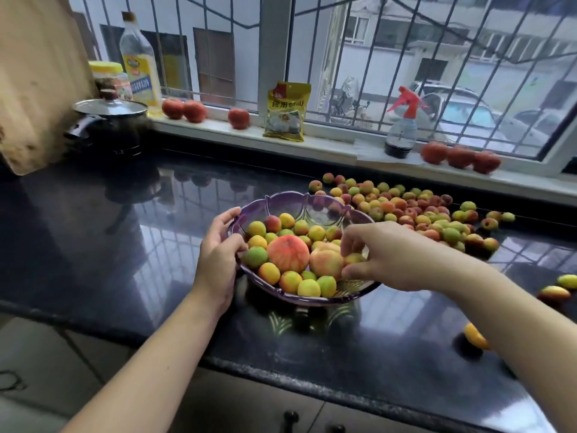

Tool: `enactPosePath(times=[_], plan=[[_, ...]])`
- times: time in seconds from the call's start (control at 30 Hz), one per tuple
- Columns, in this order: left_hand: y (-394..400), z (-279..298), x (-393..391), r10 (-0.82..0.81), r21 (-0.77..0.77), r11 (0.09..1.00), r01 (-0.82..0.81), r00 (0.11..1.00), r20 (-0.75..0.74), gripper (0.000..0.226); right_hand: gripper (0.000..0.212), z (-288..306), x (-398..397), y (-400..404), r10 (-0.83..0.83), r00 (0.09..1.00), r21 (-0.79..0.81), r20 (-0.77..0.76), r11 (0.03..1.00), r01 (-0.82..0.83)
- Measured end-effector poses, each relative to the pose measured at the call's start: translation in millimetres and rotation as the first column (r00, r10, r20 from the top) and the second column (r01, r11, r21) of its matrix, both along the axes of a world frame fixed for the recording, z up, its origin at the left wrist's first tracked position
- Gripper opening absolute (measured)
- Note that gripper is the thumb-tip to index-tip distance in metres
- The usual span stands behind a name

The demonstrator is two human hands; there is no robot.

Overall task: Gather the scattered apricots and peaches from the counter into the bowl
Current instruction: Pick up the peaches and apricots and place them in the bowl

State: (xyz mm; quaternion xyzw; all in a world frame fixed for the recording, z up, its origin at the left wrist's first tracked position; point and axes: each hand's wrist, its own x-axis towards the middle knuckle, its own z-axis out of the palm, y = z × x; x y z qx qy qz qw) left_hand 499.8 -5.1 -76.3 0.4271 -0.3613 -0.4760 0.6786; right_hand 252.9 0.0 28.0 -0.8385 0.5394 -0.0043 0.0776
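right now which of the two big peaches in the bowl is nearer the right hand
The paler peach on the right side of the bowl: the right hand is right beside it. The redder peach lies further off, toward the left hand.

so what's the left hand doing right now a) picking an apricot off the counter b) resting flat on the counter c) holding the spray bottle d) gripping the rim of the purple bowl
d: the left hand grips the near-left rim of the purple bowl, while the right hand pinches an apricot over the fruit inside.
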Motion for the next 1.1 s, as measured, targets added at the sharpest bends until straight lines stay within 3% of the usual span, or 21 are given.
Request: enactPosePath(times=[0.1,0.23,0.43,0.57,0.7,0.97,1.03,1.1], plan=[[-0.1,0.3,-0.5,-0.005,0.007,1.000,0.005,1.000,-0.009,0.053,0.025,2.7,-5.1,-13.1,0.031,1.000,-0.095,-0.001,0.995,-0.031],[-1.2,-0.4,-0.2,0.006,0.015,1.000,-0.006,1.000,-0.021,0.058,0.022,-0.9,-13.8,-32.1,0.052,0.998,-0.089,-0.029,0.995,-0.055],[-3.4,-2.5,-0.3,0.013,0.018,1.000,-0.013,1.000,0.004,0.058,0.050,-13.7,-10.4,-39.7,0.073,0.980,-0.115,-0.186,0.989,-0.095],[-3.7,-3.4,1.1,0.006,0.018,1.000,-0.006,1.000,0.006,0.058,0.025,-15.3,-7.1,-43.9,0.069,0.972,-0.138,-0.225,0.985,-0.102],[-1.8,-5.1,1.7,-0.005,-0.001,1.000,0.005,1.000,0.019,0.057,0.020,-19.7,-6.0,-46.1,0.049,0.970,-0.135,-0.238,0.987,-0.083],[1.0,-2.0,-0.9,-0.013,0.011,1.000,0.013,0.999,0.033,0.056,0.020,-19.8,-11.2,-34.5,-0.016,0.999,-0.100,-0.041,0.995,0.011],[2.4,-2.7,-0.9,-0.032,0.032,0.999,0.030,0.998,0.063,0.060,0.020,-20.5,-18.6,-20.1,-0.064,0.975,-0.182,0.211,0.978,0.104],[2.6,-4.8,0.7,-0.054,0.048,0.998,0.049,0.993,0.109,0.062,0.016,-28.7,-25.4,1.8,-0.112,0.830,-0.297,0.547,0.901,0.318]])
